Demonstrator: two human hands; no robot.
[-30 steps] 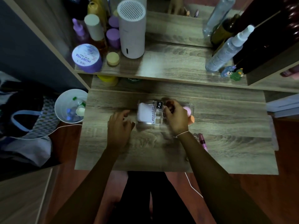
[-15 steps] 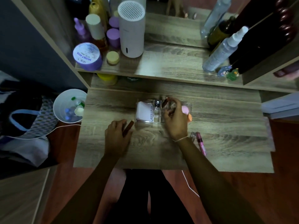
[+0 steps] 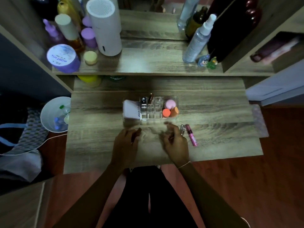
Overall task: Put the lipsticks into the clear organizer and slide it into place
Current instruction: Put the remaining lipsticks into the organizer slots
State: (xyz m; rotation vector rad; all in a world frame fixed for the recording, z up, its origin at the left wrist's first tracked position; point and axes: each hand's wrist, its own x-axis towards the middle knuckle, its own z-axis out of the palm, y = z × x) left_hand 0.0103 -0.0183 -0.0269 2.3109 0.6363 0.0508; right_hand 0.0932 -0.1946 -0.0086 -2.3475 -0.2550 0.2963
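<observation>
The clear organizer [image 3: 153, 112] sits mid-table, with a white box at its left end, a black lipstick and a brown lipstick [image 3: 150, 98] upright in its back slots, and pink and orange sponges at its right end. My left hand [image 3: 125, 143] rests in front of it, fingers closed around a dark brown lipstick [image 3: 136, 134]. My right hand [image 3: 176, 142] hovers beside it, blurred, fingers apart and holding nothing. A pink lipstick [image 3: 191, 134] and a clear tube [image 3: 182, 130] lie on the table just right of my right hand.
The wooden table [image 3: 213, 122] ends in a front edge near my lap. A shelf [image 3: 148, 63] behind holds bottles, jars and a white cylinder [image 3: 105, 27]. A white bin [image 3: 55, 114] stands left of the table, a bag beside it.
My right hand has left the brown lipstick standing in the organizer and pulled back toward me. My left hand drew back slightly with its lipstick.
</observation>
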